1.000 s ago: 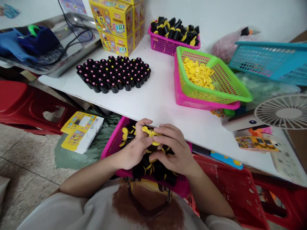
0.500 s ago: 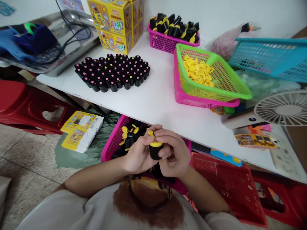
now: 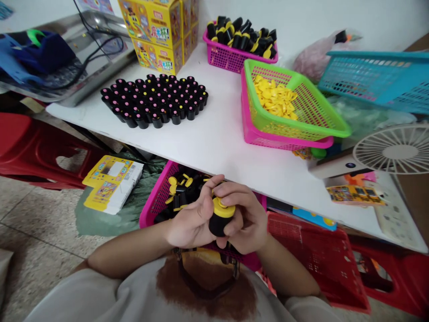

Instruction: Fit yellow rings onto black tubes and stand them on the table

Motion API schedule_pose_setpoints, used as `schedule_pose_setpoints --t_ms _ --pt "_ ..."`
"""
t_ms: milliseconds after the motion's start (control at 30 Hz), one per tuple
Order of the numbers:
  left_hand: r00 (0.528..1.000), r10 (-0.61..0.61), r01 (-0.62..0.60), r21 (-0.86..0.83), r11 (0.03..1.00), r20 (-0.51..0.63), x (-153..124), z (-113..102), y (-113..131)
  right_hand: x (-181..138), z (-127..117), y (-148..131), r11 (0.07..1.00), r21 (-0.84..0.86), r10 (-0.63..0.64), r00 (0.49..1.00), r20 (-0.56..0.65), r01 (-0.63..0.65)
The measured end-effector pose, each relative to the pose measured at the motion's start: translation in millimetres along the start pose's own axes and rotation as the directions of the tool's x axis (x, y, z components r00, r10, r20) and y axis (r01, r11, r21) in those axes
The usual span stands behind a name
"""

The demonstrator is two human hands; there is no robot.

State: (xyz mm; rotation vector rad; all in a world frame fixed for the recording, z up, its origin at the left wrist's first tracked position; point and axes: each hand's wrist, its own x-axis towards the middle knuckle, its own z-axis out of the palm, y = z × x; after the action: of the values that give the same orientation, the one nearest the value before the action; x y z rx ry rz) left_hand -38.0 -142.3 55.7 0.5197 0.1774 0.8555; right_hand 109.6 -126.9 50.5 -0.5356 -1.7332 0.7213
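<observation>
My right hand (image 3: 246,214) is wrapped round a small black cup (image 3: 217,225) with a yellow lid (image 3: 223,209), its fingertips on the lid and its thumb at the side. The lid's flap is down flat, and the cup tilts slightly. My left hand (image 3: 191,223) lies against the cup's left side, thumb beside the lid and forefinger stretched out; its lower fingers are partly hidden. Under the hands, a pink basket (image 3: 147,213) holds black cups with yellow lids, some with flaps up.
Black cups (image 3: 142,120) with pink or yellow dots stand grouped on the white table (image 3: 217,134). A green basket (image 3: 321,107) holds yellow lids. Behind it is a pink basket (image 3: 223,60) of lidded cups. Yellow boxes (image 3: 150,27), a blue basket (image 3: 355,80) and a fan (image 3: 395,152) stand around.
The lid's flap, upright earlier, is now pressed down. My left thumb has moved off the top, its fingers loosening, while the right fingers stay round the cup. The view shifted slightly.
</observation>
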Motion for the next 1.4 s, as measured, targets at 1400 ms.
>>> schedule_pose_setpoints --t_ms 1400 --pt "0.926 0.355 0.289 0.844 -0.453 -0.127 44 -64 72 216 -157 93 0.2 -0.975 0.933 0.322 0.159 -0.097"
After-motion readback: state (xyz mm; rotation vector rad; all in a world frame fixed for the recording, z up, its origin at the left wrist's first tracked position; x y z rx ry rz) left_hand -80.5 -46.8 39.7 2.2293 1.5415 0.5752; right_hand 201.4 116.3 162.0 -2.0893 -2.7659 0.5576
